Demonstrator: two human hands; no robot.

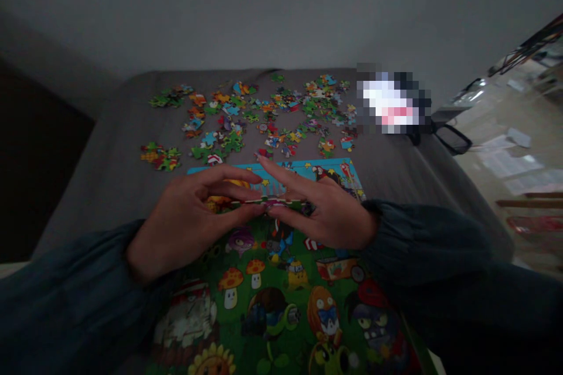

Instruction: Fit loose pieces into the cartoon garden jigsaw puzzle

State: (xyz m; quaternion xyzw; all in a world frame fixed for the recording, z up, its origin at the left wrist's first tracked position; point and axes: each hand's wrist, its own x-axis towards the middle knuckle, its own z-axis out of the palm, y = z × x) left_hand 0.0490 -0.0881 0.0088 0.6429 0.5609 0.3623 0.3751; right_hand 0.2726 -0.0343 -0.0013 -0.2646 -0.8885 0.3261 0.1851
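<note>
I sit in a dim room, and most of what lies ahead of me is a plain, pale grey wall with nothing on it. Below it stretches what looks like a bed under a smooth grey cloth, its far corners rounded. To my left the space beside the bed falls into near-black shadow. To my right the light is stronger: a pale floor with scattered sheets of paper, a thin black frame just beside the bed's edge, and wooden rails nearer to me.
</note>
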